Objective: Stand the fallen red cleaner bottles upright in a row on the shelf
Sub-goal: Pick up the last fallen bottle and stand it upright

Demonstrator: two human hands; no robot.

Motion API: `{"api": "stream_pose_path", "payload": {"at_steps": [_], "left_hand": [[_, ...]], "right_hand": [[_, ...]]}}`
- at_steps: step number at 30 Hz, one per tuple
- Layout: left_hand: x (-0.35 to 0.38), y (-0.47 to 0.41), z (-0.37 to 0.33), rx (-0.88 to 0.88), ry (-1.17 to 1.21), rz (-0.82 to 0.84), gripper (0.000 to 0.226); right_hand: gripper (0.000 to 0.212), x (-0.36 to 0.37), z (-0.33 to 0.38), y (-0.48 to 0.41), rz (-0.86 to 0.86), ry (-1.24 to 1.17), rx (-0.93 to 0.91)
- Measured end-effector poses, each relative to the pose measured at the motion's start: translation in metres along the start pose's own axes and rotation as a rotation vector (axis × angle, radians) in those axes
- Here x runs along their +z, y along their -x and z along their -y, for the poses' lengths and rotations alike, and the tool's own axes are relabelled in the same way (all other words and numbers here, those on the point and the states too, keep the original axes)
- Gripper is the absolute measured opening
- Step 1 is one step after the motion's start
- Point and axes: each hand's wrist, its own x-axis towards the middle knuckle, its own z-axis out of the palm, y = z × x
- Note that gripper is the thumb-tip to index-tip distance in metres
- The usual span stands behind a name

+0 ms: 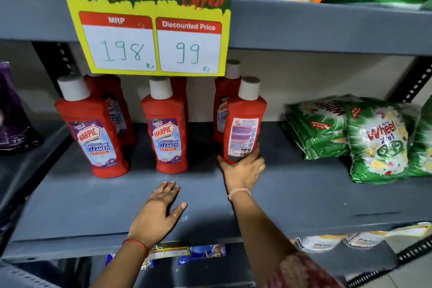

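Left hand point(161, 208) grip spread flat near shelf point(70, 213) edge | right hand point(243, 168) grip seemingly clasping upright bottle point(243, 124) base

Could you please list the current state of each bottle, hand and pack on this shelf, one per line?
Front-left bottle: upright, label forward.
Front-middle bottle: upright, label forward.
Front-right bottle: upright, back label forward, gripped at base.
Rear bottles: three, upright, partly hidden.
Right hand: holding front-right bottle.
Left hand: open, empty, over the shelf.
Green detergent packs: piled, leaning.
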Motion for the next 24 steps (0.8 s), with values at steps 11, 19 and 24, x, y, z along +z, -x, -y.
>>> {"api": "stream_pose_path", "payload": {"at_steps": [11, 19, 24], "left_hand": [[-0.002, 0.001, -0.002, 0.008, -0.004, 0.005, 0.058], [-0.003, 0.001, -0.004, -0.002, 0.019, 0.013, 0.057], [-0.004, 0.002, -0.005, -0.008, 0.013, 0.013, 0.057]], "right_hand": [[0.082, -0.001, -0.004, 0.006, 0.041, -0.173, -0.045], [0.043, -0.028, -0.028, -0.028, 0.485, -0.559, 0.046], [0.048, -0.032, -0.025, -0.054, 0.717, -0.47, 0.097]]}}
